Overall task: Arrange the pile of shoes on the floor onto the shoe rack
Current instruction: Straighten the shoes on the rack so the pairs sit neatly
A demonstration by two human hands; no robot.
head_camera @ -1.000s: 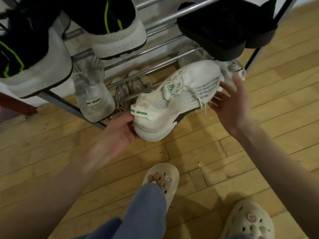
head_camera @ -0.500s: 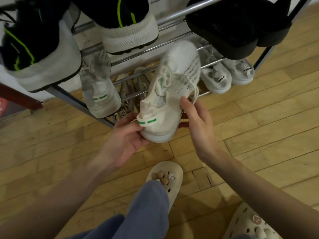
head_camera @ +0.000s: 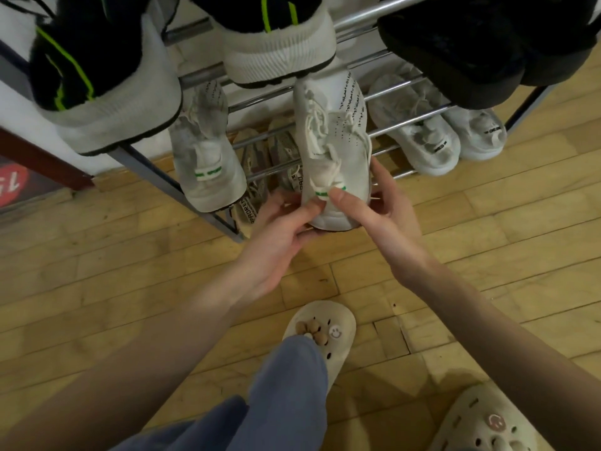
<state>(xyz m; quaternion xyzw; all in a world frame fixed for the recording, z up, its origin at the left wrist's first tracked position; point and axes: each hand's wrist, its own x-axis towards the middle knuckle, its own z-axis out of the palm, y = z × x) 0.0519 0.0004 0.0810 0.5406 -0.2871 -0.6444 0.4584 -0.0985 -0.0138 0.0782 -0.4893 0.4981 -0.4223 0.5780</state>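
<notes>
A white knit sneaker (head_camera: 338, 141) with a green heel tab lies toe-first on the middle shelf bars of the metal shoe rack (head_camera: 406, 122). My left hand (head_camera: 279, 232) grips its heel from the left, thumb by the tab. My right hand (head_camera: 380, 213) grips the heel from the right, thumb on the tab. Its matching white sneaker (head_camera: 205, 157) sits on the same shelf to the left, heel out.
Black-and-white sneakers (head_camera: 276, 37) with neon green stripes and black slippers (head_camera: 481, 43) fill the top shelf. A white pair (head_camera: 432, 135) sits at the shelf's right. Beige shoes (head_camera: 260, 177) lie on the lowest shelf. My feet in cream clogs (head_camera: 325, 333) stand on the wooden floor.
The white sneaker turned from lying sideways in the air to toe-first on the middle shelf. Both hands came together at its heel.
</notes>
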